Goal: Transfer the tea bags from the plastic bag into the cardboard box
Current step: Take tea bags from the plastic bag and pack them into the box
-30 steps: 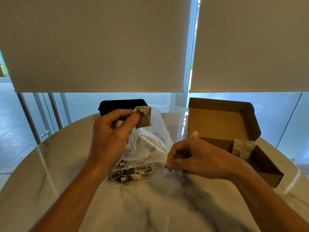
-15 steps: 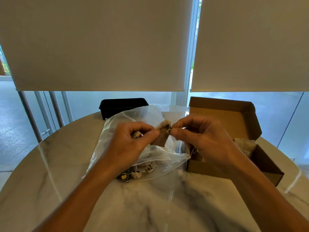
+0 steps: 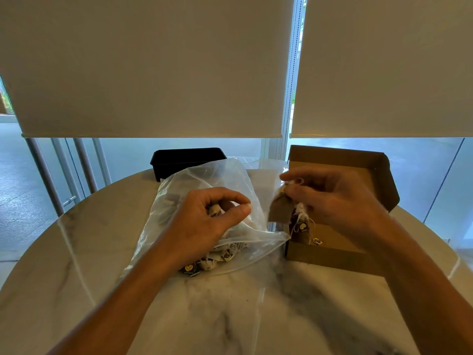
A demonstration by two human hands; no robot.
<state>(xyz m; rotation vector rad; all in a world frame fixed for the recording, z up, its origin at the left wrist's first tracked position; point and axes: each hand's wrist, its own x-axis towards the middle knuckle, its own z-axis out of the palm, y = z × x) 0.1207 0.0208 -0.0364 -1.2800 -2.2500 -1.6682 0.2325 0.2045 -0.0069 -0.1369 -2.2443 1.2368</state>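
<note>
Nearest you on the marble table [image 3: 230, 316], the plastic bag [image 3: 204, 180] lies at 11 o'clock with tea bags [image 3: 204, 262] inside. Your left hand [image 3: 204, 221] curls over it, pinching something small. At 1 o'clock your right hand [image 3: 332, 201] pinches 1 tea bag [image 3: 280, 210] above the open cardboard box [image 3: 340, 249]. A black tray [image 3: 186, 160] sits farther back.

Pale roller blinds [image 3: 153, 65] half-cover bright windows behind a marble table [image 3: 230, 316].
</note>
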